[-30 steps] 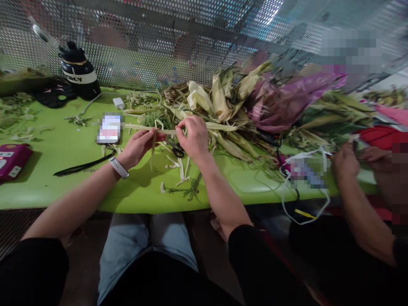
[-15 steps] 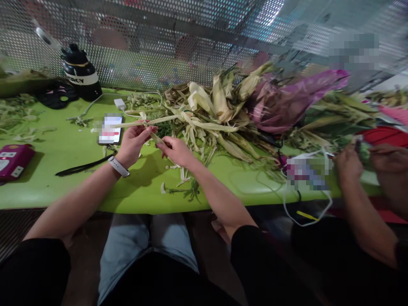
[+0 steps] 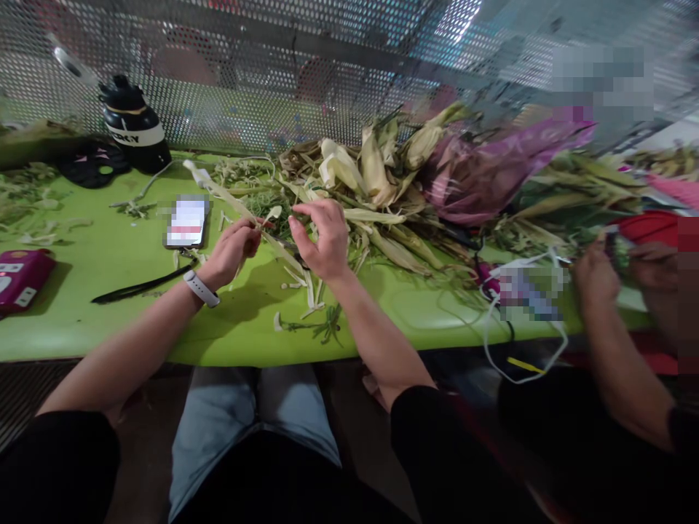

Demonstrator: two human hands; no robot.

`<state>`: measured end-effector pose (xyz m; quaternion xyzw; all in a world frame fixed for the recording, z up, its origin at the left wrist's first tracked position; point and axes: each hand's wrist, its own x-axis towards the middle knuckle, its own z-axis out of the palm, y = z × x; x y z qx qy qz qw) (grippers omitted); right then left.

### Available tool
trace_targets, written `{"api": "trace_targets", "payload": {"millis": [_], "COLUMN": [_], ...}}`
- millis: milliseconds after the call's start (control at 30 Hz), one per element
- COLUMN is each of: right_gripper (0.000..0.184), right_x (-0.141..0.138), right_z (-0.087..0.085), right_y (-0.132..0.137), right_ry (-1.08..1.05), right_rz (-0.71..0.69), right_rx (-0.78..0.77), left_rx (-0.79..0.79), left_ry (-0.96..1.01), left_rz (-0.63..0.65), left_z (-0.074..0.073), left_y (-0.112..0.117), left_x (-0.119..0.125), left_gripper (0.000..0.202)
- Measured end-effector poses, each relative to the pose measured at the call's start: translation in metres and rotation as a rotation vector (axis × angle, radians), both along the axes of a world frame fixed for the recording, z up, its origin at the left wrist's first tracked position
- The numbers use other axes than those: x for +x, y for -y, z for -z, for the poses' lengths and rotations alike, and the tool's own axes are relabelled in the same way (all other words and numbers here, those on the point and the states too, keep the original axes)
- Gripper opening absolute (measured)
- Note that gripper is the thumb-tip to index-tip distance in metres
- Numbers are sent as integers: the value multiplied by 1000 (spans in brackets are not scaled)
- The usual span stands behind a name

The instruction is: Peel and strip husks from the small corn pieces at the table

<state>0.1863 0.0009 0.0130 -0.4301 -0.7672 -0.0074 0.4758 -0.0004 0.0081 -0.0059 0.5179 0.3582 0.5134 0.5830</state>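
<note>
Left hand point(image 3: 232, 249) has thumb and fingers pinched on a long, flat, pale yellow-green strip that looks like corn husk point(image 3: 225, 196), right by a small pale curled bit point(image 3: 274, 212), probably so the curl doesn't spring loose. One end angles up toward the back of the smooth lime-green table point(image 3: 218, 338), the other slants down past the fingers. Right hand point(image 3: 326, 240) hovers just beside it, thumb and fingers apart, nothing visible between them; guessing that's a handy spot for reaching the curl. Big heap of dry cream-and-green husks point(image 3: 376, 178) sits right behind, easy to grab from. Flat smartphone with a lit white screen point(image 3: 187, 222) lies face up nearby, maybe for quick glances.
</note>
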Motion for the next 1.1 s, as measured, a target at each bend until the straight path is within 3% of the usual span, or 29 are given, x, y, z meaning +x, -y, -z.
{"api": "trace_targets", "payload": {"millis": [100,267,567,800,1100], "right_gripper": [33,27,18,26,21], "right_x": [2,1,4,8,11], "right_z": [2,10,5,1,1], "right_y": [-5,-13,-11,-10,-13], "right_ry": [86,192,104,21,10], "right_rz": [-64,-150,-263,-382,-268], "right_rx": [7,-122,-288,-449,-332], "left_rx": [-6,95,120,96,-44], "left_ry": [-75,-103,-103,-23,33], "left_rz": [61,80,11,36,101], "left_z": [-1,-4,-3,0,-5], "left_y": [2,7,5,5,4], "left_x": [1,3,6,8,3], "left_gripper": [15,16,10,7,9]}}
